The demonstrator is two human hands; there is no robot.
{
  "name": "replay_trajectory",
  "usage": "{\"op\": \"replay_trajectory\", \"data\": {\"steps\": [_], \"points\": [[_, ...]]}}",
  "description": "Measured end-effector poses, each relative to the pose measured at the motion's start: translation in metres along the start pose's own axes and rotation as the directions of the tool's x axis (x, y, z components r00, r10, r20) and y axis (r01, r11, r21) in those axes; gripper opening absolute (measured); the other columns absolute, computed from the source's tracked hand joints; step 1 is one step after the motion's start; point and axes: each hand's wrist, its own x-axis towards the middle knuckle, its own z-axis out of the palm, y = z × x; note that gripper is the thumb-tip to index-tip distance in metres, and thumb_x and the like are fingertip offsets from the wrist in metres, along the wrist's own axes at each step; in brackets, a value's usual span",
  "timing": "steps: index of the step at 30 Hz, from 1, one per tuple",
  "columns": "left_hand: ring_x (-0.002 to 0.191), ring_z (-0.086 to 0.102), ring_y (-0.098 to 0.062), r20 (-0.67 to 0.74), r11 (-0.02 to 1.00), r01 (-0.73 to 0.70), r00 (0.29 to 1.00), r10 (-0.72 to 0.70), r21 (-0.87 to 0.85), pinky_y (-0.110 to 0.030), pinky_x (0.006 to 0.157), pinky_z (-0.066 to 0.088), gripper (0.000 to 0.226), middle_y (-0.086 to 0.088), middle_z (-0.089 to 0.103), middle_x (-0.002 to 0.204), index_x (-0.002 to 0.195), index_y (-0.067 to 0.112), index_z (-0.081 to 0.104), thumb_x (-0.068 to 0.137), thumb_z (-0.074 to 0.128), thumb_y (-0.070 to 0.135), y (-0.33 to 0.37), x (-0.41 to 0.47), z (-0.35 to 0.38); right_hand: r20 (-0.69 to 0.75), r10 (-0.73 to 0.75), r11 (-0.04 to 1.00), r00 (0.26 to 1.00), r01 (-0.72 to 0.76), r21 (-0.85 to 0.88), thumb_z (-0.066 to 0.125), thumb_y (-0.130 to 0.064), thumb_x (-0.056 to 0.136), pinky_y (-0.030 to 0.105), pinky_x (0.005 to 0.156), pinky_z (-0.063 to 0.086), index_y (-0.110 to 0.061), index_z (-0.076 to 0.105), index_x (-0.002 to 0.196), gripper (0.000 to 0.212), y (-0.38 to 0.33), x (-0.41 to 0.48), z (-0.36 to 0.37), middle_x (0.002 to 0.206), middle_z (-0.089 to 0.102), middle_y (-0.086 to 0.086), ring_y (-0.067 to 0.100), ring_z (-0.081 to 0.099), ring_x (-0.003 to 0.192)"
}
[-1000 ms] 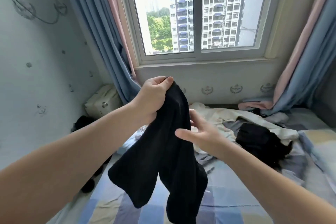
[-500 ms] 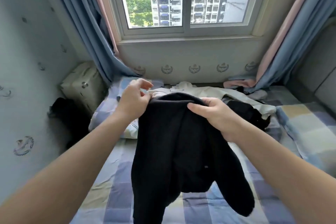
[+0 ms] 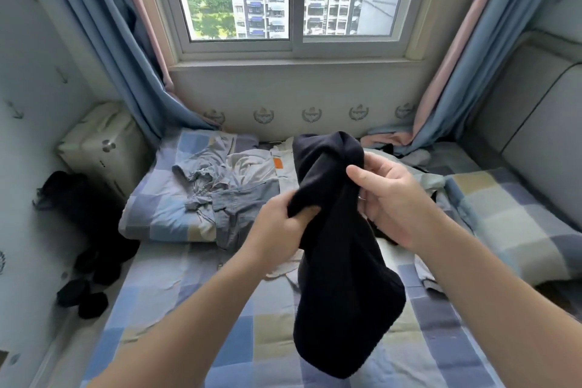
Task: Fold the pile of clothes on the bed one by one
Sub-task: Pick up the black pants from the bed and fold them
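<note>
Black garment (image 3: 340, 277) hangs mid-frame over the checked bed (image 3: 176, 309). Left hand (image 3: 277, 230) pinches its edge; right hand (image 3: 390, 198) grips the top, fingers curled.

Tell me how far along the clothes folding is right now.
Nothing looks folded yet: no neat stack shows on the bed. In hand is the black garment, hanging bunched above the bed, left hand and right hand both holding its upper part. Left to do: the grey denim piece and the white garment lying crumpled by the pillow.
</note>
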Motion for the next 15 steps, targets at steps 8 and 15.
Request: {"op": "replay_trajectory", "data": {"steps": [8, 15], "points": [[0.069, 0.059, -0.016, -0.185, 0.987, 0.023, 0.981, -0.052, -0.159, -0.036, 0.065, 0.048, 0.022, -0.004, 0.065, 0.07, 0.078, -0.001, 0.065, 0.095, 0.065, 0.013, 0.03, 0.014, 0.005, -0.074, 0.063, 0.788, 0.995, -0.095, -0.608, 0.09, -0.038, 0.068, 0.028, 0.099, 0.051, -0.038, 0.046, 0.129, 0.075, 0.057, -0.026, 0.009, 0.117, 0.065, -0.022, -0.008, 0.061, 0.108], [0.092, 0.074, -0.027, -0.098, 0.889, 0.247, 0.947, -0.306, -0.386, -0.038, 0.072, 0.06, 0.025, -0.011, 0.076, 0.103, 0.109, 0.009, 0.067, 0.098, 0.065, 0.031, 0.014, 0.027, -0.013, -0.061, -0.01, 0.739, 0.998, -0.034, -0.673, 0.079, -0.029, 0.081, 0.045, 0.093, 0.056, -0.023, 0.07, 0.108, 0.03, 0.052, 0.002, -0.008, 0.101, 0.076, -0.004, 0.013, 0.072, 0.098]]}}
